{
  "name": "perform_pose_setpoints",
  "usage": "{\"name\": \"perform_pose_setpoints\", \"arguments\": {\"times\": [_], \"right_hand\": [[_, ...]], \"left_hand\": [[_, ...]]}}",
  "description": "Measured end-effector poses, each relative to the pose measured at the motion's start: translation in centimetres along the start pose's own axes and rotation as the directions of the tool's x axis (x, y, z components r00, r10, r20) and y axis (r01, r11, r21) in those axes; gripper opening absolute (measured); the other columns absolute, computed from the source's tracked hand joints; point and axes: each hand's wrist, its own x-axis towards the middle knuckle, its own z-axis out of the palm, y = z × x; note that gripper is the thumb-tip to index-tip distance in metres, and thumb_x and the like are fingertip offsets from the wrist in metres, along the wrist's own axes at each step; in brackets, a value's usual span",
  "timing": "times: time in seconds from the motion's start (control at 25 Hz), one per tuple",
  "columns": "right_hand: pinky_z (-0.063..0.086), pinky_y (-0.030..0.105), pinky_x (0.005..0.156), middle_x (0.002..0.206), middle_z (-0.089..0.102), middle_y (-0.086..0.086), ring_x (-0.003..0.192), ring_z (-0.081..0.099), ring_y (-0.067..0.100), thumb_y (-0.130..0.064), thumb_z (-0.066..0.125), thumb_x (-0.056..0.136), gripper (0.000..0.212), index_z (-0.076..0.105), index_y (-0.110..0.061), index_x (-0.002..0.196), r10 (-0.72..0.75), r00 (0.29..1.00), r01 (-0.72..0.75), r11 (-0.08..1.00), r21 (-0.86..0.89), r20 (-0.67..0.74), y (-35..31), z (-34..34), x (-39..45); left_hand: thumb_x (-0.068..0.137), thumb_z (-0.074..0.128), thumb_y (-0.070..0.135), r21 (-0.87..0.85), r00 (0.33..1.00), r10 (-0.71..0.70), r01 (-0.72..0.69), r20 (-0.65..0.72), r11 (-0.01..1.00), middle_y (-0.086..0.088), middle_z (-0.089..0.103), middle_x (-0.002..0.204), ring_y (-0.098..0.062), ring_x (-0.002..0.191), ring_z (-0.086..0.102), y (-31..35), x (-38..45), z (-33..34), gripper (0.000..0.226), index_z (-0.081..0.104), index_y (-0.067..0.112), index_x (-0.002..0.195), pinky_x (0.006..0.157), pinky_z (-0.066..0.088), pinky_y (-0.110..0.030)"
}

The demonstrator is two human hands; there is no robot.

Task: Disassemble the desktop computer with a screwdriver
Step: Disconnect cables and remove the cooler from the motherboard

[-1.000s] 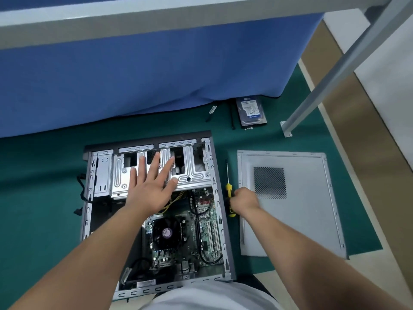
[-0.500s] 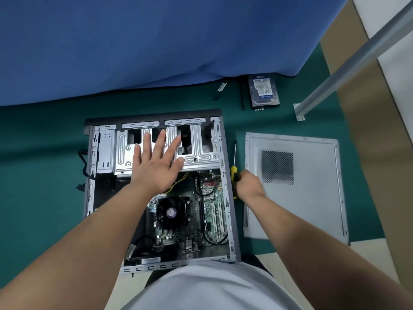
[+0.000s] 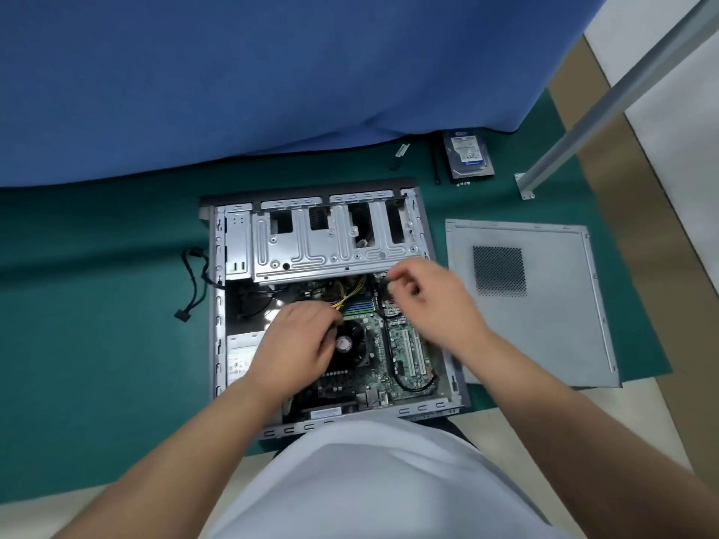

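On the green mat [image 3: 97,344] before us, the desktop computer case [image 3: 218,305] lies on its side with its interior open to view, and we judge the job to be partly done. Its grey side panel [image 3: 544,336] is already off and rests flat at three o'clock of the case, just beside it. A hard drive [image 3: 469,155] sits well apart at about one o'clock, near the hem of the blue cloth [image 3: 272,79], with a few tiny screws just beside its near edge, so we take that drive to be out already. Inside, the motherboard [image 3: 393,344], the cooler fan [image 3: 350,344], the yellow wiring [image 3: 352,291] and the silver drive cage [image 3: 330,247] at twelve o'clock all remain in place, so most of the stripping is left. Our left hand [image 3: 299,348] hovers over the fan with its fingers curled downward; we cannot tell whether it grips anything. Our right hand [image 3: 432,301] hangs above the board's upper right corner with its fingers loosely bent and narrow, and nothing is clearly visible between them. We cannot find the screwdriver anywhere in this view. A loose black cable [image 3: 194,282] trails out at nine o'clock.
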Motion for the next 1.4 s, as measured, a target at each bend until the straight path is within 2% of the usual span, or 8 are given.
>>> {"name": "perform_pose_setpoints", "arguments": {"times": [0.08, 0.16, 0.28, 0.48, 0.76, 1.04, 1.28, 1.4], "right_hand": [[0.053, 0.033, 0.097, 0.126, 0.058, -0.007, 0.112, 0.059, 0.007, -0.039, 0.06, 0.097, 0.037, 0.058, -0.027, 0.132, -0.002, 0.959, 0.052, 0.984, -0.171, 0.282, -0.4, 2.7, -0.2], [0.046, 0.041, 0.108, 0.15, 0.04, -0.001, 0.133, 0.049, 0.02, -0.044, 0.07, 0.092, 0.072, 0.039, -0.023, 0.153, 0.079, 0.871, 0.066, 0.959, -0.274, 0.485, 0.0, 5.1, -0.4], [0.042, 0.041, 0.113, 0.162, 0.023, -0.002, 0.144, 0.038, 0.022, -0.045, 0.08, 0.082, 0.104, 0.016, -0.024, 0.162, 0.098, 0.797, 0.126, 0.938, -0.322, 0.596, 1.1, 7.5, -0.9], [0.045, 0.04, 0.11, 0.16, 0.027, 0.005, 0.141, 0.044, 0.029, -0.036, 0.084, 0.081, 0.106, 0.015, -0.016, 0.16, 0.064, 0.843, 0.177, 0.904, -0.388, 0.534, 2.0, 10.0, -1.6], [0.055, 0.043, 0.091, 0.146, 0.041, 0.005, 0.121, 0.058, 0.031, -0.031, 0.082, 0.076, 0.09, 0.032, -0.017, 0.149, 0.042, 0.863, 0.145, 0.934, -0.328, 0.503, 1.6, 9.3, -1.8], [0.055, 0.038, 0.087, 0.145, 0.041, -0.002, 0.114, 0.06, 0.022, -0.037, 0.079, 0.075, 0.092, 0.03, -0.023, 0.152, -0.043, 0.873, 0.204, 0.937, -0.283, 0.486, -0.5, 3.7, -1.9], [0.057, 0.037, 0.079, 0.131, 0.053, -0.009, 0.105, 0.063, 0.015, -0.062, 0.07, 0.068, 0.088, 0.036, -0.034, 0.144, -0.177, 0.878, 0.356, 0.863, -0.359, 0.445, -5.6, -6.5, 1.7], [0.05, 0.032, 0.096, 0.14, 0.051, -0.007, 0.121, 0.056, 0.013, -0.059, 0.073, 0.066, 0.096, 0.036, -0.032, 0.15, -0.241, 0.895, 0.362, 0.885, -0.293, 0.376, -7.6, -11.0, 3.8]], "left_hand": [[0.089, 0.064, 0.032, 0.131, 0.999, -0.006, 0.0, 0.043, 0.991, 0.004, 0.066, 0.12, -0.024, 0.118, 0.061, 0.0, -0.4, 0.4, 0.033, 0.063, 0.021, 0.12, 0.102, 0.041, -0.038], [0.085, 0.065, 0.051, 0.287, 0.984, -0.042, -0.009, 0.171, 0.958, 0.002, 0.057, 0.141, -0.022, 0.132, 0.052, 0.1, -0.4, 1.0, 0.064, 0.053, 0.02, 0.14, 0.112, 0.036, -0.043], [0.081, 0.062, 0.065, 0.426, 0.935, -0.127, -0.028, 0.33, 0.904, 0.001, 0.044, 0.153, -0.021, 0.139, 0.044, 0.0, -0.1, 2.0, 0.091, 0.031, 0.02, 0.154, 0.114, 0.029, -0.047], [0.081, 0.07, 0.059, 0.541, 0.914, -0.209, -0.013, 0.347, 0.841, -0.005, 0.049, 0.146, -0.023, 0.13, 0.056, 0.1, 0.4, 3.0, 0.101, 0.021, 0.012, 0.157, 0.105, 0.036, -0.045], [0.074, 0.069, 0.056, 0.46, 0.955, -0.133, -0.004, 0.266, 0.888, 0.0, 0.06, 0.118, -0.022, 0.109, 0.063, 0.0, 0.2, 2.8, 0.077, 0.046, 0.016, 0.136, 0.093, 0.04, -0.039], [0.075, 0.062, 0.068, 0.218, 0.979, -0.076, 0.033, 0.191, 0.975, 0.005, 0.052, 0.141, -0.014, 0.135, 0.048, 1.9, 0.6, 0.1, 0.091, 0.038, 0.02, 0.148, 0.126, 0.014, -0.039], [0.066, 0.073, 0.07, 0.024, 0.997, -0.071, 0.07, 0.033, 0.997, 0.006, 0.061, 0.123, -0.018, 0.109, 0.06, 6.2, 5.2, -7.2, 0.089, 0.044, 0.028, 0.139, 0.092, 0.047, -0.034], [0.062, 0.075, 0.07, -0.078, 0.991, -0.091, 0.083, -0.101, 0.993, 0.01, 0.062, 0.115, -0.014, 0.101, 0.062, 7.4, 7.4, -10.9, 0.082, 0.049, 0.033, 0.131, 0.081, 0.049, -0.033]]}}
